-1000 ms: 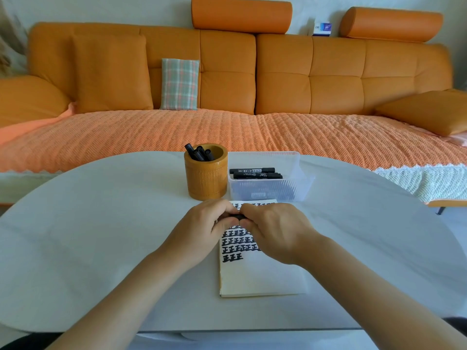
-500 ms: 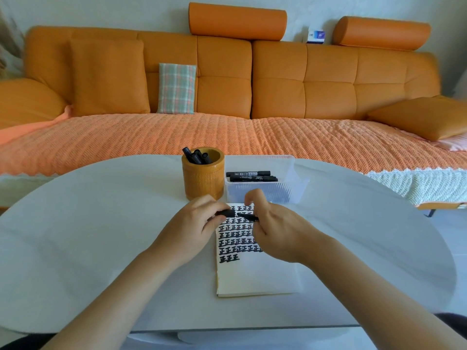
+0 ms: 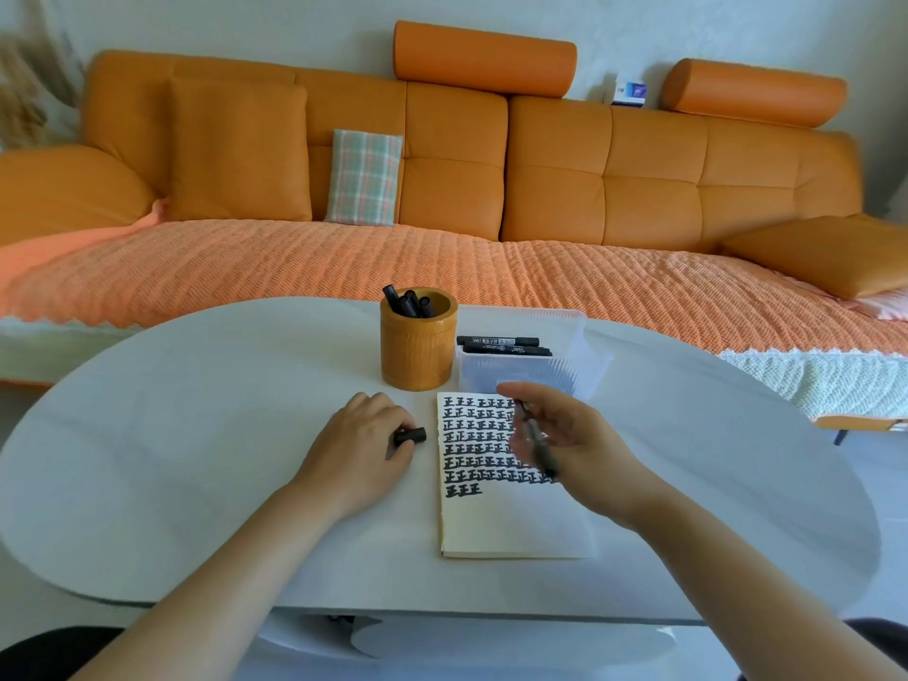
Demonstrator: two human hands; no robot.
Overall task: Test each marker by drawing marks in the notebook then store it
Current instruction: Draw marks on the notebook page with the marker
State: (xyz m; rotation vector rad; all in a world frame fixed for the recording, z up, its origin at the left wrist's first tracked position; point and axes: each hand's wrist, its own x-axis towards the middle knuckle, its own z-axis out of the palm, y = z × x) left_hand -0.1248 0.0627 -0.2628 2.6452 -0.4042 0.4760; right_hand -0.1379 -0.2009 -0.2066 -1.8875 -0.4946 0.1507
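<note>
An open notebook (image 3: 511,523) lies on the white table (image 3: 196,435), its upper half filled with rows of black marks. My left hand (image 3: 361,442) rests on the table left of the notebook, fingers closed on a black marker cap (image 3: 410,436). My right hand (image 3: 572,447) hovers over the page's right side and holds an uncapped black marker (image 3: 538,442), blurred by motion. Behind the notebook stands an orange round pen holder (image 3: 417,351) with several black markers. Beside it is a clear plastic box (image 3: 528,371) with two black markers (image 3: 506,345) lying in it.
An orange sofa (image 3: 442,199) with a woven cover runs behind the table, carrying a plaid cushion (image 3: 363,176). The rounded table edge (image 3: 442,614) passes close to my body.
My hands were together over the notebook, then pulled apart. The cap came off in my left hand, which moved left onto the table. My right hand swung the marker over the page.
</note>
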